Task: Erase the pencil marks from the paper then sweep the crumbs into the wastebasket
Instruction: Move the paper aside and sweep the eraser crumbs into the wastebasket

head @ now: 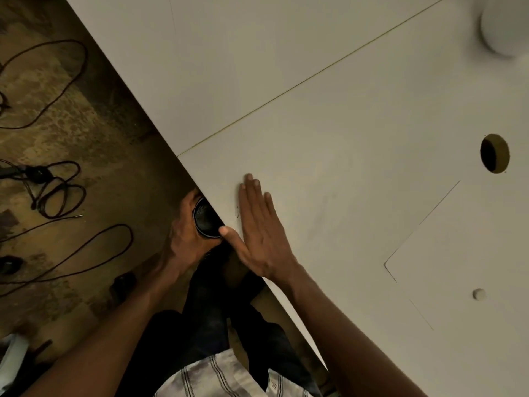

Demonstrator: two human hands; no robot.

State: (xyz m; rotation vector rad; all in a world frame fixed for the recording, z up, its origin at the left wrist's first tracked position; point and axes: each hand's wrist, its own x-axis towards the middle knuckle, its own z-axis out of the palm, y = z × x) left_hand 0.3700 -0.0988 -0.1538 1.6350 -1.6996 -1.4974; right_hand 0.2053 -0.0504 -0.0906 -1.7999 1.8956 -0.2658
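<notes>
From the head view I see my right hand [257,224] lying flat on the white table [343,124], fingers straight and held together, its little-finger edge down on the surface near the table's edge. The thumb [232,234] sticks out toward the rim of the wastebasket [206,222]. A few faint dark crumbs [237,212] lie on the table just beside the index finger, between the hand and the table edge.

My left hand [186,236] is below the table edge, fingers curled round the small dark wastebasket, holding its open mouth right against the edge, just beside the right thumb.

The paper [458,253] lies well apart to the right on the table, with a small white eraser [479,294] on it. A round hole [494,153] is cut in the tabletop beyond the paper, and a blurred white round object [503,27] sits at the far corner. Dark cables [57,196] trail over the floor at left.
</notes>
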